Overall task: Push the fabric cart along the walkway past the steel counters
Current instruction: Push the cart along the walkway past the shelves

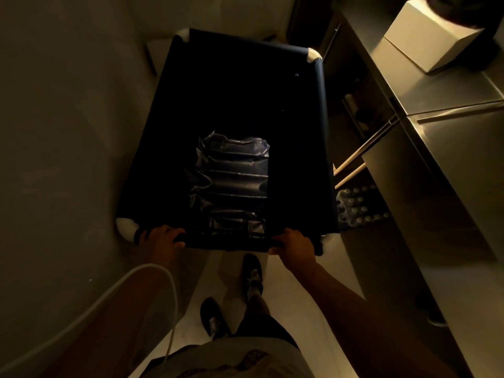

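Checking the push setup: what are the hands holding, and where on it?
Both hold the fabric cart by its near top rail: the left hand near the left corner, the right hand near the right corner.

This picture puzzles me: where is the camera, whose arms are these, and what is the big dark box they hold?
There is no machine here. A person wears a camera on the head, looking forward and down, so you see their own arms and feet. The left hand and right hand each grip the near rail of a dark fabric cart with white corner pieces. Inside lies a shiny, crumpled plastic bag. On the right run the steel counters, with a pale box on top, and wooden sticks and packed bottles beneath. A plain wall stands on the left, so the walkway is narrow.
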`<state>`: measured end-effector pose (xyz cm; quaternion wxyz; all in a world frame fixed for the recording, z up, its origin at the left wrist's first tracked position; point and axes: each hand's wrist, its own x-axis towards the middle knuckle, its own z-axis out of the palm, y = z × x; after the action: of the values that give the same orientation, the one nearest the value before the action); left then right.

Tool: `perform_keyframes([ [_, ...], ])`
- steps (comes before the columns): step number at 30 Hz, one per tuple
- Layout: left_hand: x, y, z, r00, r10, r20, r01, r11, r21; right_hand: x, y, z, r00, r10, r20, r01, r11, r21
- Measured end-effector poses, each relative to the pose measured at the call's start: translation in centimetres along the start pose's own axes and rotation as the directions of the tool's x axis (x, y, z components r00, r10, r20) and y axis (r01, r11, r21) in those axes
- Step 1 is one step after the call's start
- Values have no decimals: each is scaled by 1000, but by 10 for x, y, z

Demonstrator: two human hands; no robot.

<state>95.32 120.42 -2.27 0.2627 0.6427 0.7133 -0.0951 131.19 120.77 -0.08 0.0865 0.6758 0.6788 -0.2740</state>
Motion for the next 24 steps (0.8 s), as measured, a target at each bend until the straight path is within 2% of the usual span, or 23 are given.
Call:
perform_keyframes([
  [7, -11, -1, 20, 995, -59, 78, 62, 998, -32, -5, 8, -1, 1000, -24, -7, 24, 999, -24],
  [19, -36, 26, 27, 990, -139, 40, 141, 989, -55, 9, 19, -22, 998, -53, 41, 54, 998, -43],
  [24, -37, 37, 28, 985, -165, -46, 161, 983, -87, 24, 17, -35, 995, -92, 46, 94, 995, -43],
])
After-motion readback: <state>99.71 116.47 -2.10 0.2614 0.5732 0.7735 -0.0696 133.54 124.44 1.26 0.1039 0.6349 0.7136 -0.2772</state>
